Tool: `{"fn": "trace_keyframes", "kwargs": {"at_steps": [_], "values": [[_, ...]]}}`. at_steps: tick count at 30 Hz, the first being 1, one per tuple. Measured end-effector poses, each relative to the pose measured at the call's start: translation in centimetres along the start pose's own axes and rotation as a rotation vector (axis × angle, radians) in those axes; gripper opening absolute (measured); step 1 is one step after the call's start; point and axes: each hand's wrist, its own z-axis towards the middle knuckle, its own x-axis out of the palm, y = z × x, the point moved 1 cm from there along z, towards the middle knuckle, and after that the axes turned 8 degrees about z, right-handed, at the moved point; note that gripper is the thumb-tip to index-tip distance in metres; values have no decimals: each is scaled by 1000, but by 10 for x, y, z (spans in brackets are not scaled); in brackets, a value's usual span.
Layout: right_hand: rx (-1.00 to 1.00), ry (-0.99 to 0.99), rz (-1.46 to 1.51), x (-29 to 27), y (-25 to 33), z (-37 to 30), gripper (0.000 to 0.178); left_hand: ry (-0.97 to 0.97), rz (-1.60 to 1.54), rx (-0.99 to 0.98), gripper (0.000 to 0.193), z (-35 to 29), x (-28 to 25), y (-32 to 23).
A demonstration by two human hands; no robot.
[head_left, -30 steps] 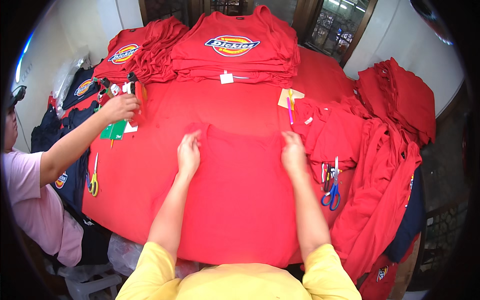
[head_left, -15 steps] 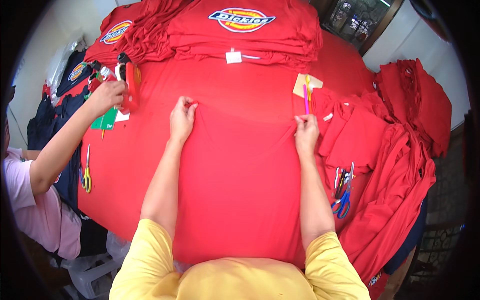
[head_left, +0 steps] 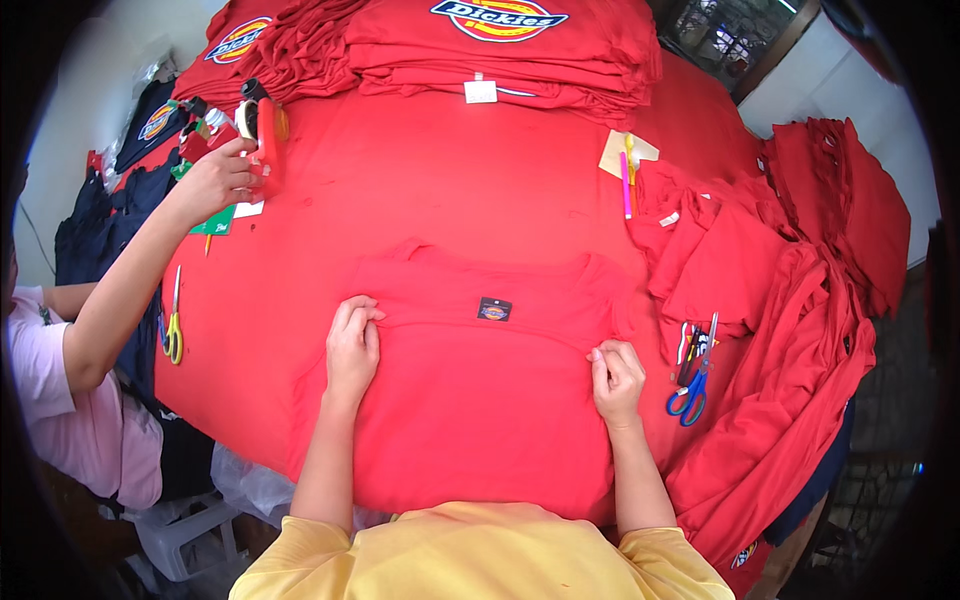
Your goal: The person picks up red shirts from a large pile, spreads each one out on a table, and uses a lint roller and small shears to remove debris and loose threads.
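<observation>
A red T-shirt (head_left: pixel 485 410) lies spread in front of me, its lower part reaching my body. At its neck a small black label (head_left: pixel 494 309) shows inside the collar. My left hand (head_left: pixel 353 345) is closed in a pinch on the cloth at the shirt's left side. On the opposite side my right hand (head_left: pixel 616 380) pinches the cloth too, thumb against fingers. Between the hands the fabric runs in a soft fold just below the label.
Stacked red shirts (head_left: pixel 500 65) stand at the far edge of the red-covered table (head_left: pixel 420 160). Blue-handled scissors (head_left: pixel 690 390) lie right, yellow-handled scissors (head_left: pixel 174 335) left. A co-worker's hand (head_left: pixel 215 180) touches a red tape dispenser (head_left: pixel 265 150). Red garments (head_left: pixel 770 370) heap at right.
Both my hands have come nearer to me. The collar has opened out beyond them, and the black neck label now shows. The co-worker's hand stays by the tape dispenser.
</observation>
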Motion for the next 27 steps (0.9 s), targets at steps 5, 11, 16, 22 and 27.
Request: {"fn": "trace_keyframes", "kwargs": {"at_steps": [5,11,16,22,27], "values": [[-6,-3,2,-1,-2,1,9,-17,-22,-7,15,1,2,0],[130,50,23,-2,-2,7,13,85,-35,-30,20,6,1,2],[175,-248,403,8,5,71,31,-36,-652,-173,51,41,-16,-21],[5,386,241,97,72,124,22,28,204,-328,49,-12,-77,14],[-265,328,191,237,90,171,38,88,304,-515,31,-73,-95,32]]}}
